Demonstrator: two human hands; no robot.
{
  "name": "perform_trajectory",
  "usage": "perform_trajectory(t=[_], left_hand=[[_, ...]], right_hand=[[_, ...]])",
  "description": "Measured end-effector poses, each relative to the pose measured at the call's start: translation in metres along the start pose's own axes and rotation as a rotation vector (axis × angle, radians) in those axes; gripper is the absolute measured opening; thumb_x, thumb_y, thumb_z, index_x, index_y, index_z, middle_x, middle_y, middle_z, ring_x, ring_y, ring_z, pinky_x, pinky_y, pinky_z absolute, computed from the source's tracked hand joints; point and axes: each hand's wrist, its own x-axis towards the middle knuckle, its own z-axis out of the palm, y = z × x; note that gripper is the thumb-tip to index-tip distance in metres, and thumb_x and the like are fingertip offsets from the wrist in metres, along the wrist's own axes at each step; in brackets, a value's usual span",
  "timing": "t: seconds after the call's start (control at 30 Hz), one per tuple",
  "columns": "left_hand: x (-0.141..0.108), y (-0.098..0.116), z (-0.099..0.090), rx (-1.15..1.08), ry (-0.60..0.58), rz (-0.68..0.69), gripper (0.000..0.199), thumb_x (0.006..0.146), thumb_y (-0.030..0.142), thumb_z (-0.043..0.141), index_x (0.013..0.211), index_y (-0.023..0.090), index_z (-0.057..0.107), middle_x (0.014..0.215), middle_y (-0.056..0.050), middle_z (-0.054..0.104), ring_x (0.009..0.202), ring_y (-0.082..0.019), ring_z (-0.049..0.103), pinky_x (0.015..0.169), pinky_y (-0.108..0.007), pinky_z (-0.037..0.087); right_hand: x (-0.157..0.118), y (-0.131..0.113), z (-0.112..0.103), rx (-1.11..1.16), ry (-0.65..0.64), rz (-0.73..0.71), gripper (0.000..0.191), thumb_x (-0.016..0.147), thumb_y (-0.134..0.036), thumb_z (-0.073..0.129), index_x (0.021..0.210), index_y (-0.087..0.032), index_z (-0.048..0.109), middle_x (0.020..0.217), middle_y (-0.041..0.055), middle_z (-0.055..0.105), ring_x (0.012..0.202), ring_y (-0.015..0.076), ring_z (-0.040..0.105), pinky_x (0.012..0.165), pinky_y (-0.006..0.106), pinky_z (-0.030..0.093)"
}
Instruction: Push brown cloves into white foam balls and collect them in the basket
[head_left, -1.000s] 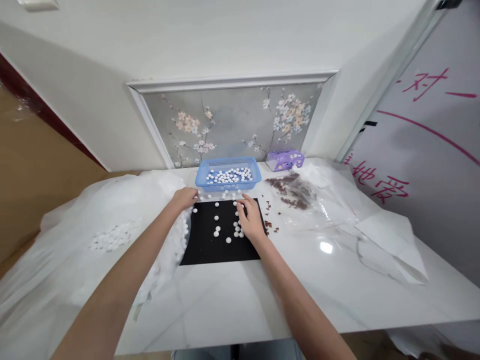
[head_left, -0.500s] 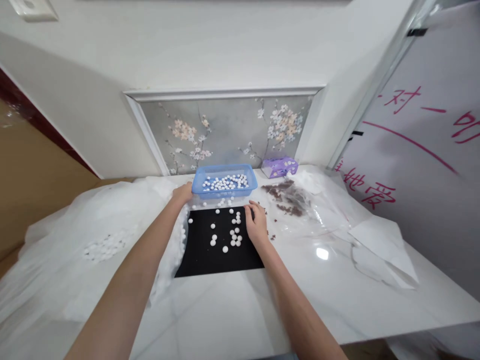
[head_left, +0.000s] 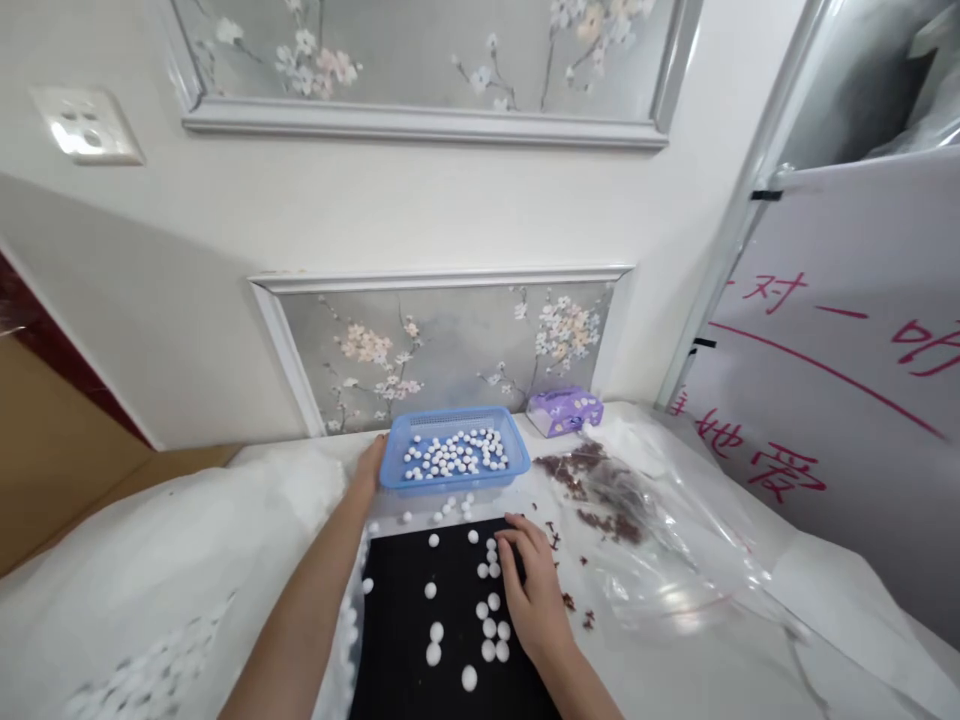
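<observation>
A pale wall (head_left: 172, 300) fills the upper view, set with two framed panels of blossom branches on grey, the lower panel (head_left: 442, 350) directly behind a white counter (head_left: 521, 425). To the right stands a white board (head_left: 840, 400) with red handwritten characters. A crumpled white plastic sheet (head_left: 172, 560) covers the left of the counter, with small pale discs (head_left: 150, 680) showing through it near the bottom edge. A clear plastic bag (head_left: 675, 580) lies on the right, with brown flakes (head_left: 600, 490) scattered in and around it, and a purple tissue box (head_left: 564, 412) sits against the wall. At the centre lies a black mat (head_left: 409, 640), with a blue plastic basket (head_left: 454, 487) just beyond it, holding a heap of small white balls (head_left: 454, 455). More of these balls (head_left: 469, 678) are dotted across the mat, and a few sit between mat and basket. The left hand (head_left: 367, 465) is narrow, its fingers together and touching the basket's left side; whether it grips anything, I cannot tell. The right hand (head_left: 532, 590) rests palm down on the mat's right side, fingers loosely spread, holding nothing visible, with a cluster of balls just beside it.
</observation>
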Motion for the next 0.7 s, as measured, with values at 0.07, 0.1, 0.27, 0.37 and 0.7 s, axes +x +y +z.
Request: perform_trajectory(t=[0.07, 0.1, 0.27, 0.37, 0.7], left_hand=[[0.002, -0.007, -0.001, 0.086, 0.026, 0.007, 0.031, 0.086, 0.032, 0.052, 0.114, 0.018, 0.053, 0.117, -0.008, 0.055, 0.099, -0.021, 0.057, 0.081, -0.04, 0.049], [0.002, -0.009, -0.002, 0.152, 0.038, 0.009, 0.031, 0.086, 0.032, 0.052, 0.114, 0.018, 0.053, 0.117, -0.008, 0.055, 0.098, -0.021, 0.057, 0.081, -0.04, 0.049], [0.006, -0.007, -0.011, 0.449, -0.019, 0.012, 0.032, 0.086, 0.033, 0.051, 0.114, 0.017, 0.054, 0.116, -0.008, 0.055, 0.097, -0.021, 0.057, 0.081, -0.041, 0.049], [0.008, 0.003, -0.016, 0.637, -0.05, 0.03, 0.033, 0.086, 0.032, 0.052, 0.115, 0.016, 0.052, 0.116, -0.009, 0.055, 0.097, -0.021, 0.057, 0.081, -0.042, 0.049], [-0.094, 0.042, -0.03, 0.82, -0.064, 0.242, 0.022, 0.085, 0.035, 0.05, 0.093, 0.016, 0.058, 0.084, -0.003, 0.063, 0.082, -0.019, 0.06, 0.078, -0.036, 0.047]], right_hand=[[0.0, -0.004, -0.002, -0.015, -0.029, -0.017, 0.017, 0.089, -0.024, 0.042, 0.094, -0.024, 0.059, 0.113, 0.011, 0.057, 0.112, 0.0249, 0.049, 0.091, 0.045, 0.046], [0.0, -0.007, -0.003, -0.02, -0.041, -0.028, 0.017, 0.089, -0.023, 0.042, 0.094, -0.023, 0.058, 0.112, 0.011, 0.057, 0.113, 0.0246, 0.049, 0.092, 0.044, 0.045], [0.007, -0.012, -0.016, -0.018, -0.006, -0.063, 0.016, 0.087, -0.019, 0.042, 0.091, -0.022, 0.058, 0.107, 0.0109, 0.057, 0.106, 0.0237, 0.05, 0.092, 0.045, 0.043], [0.011, -0.007, -0.024, -0.035, 0.077, -0.066, 0.016, 0.087, -0.018, 0.043, 0.088, -0.021, 0.059, 0.1, 0.0096, 0.059, 0.101, 0.0225, 0.052, 0.089, 0.043, 0.044], [0.022, 0.008, -0.053, -0.18, 0.282, -0.11, 0.018, 0.086, -0.022, 0.043, 0.081, -0.02, 0.06, 0.088, 0.0091, 0.062, 0.09, 0.024, 0.054, 0.084, 0.043, 0.041]])
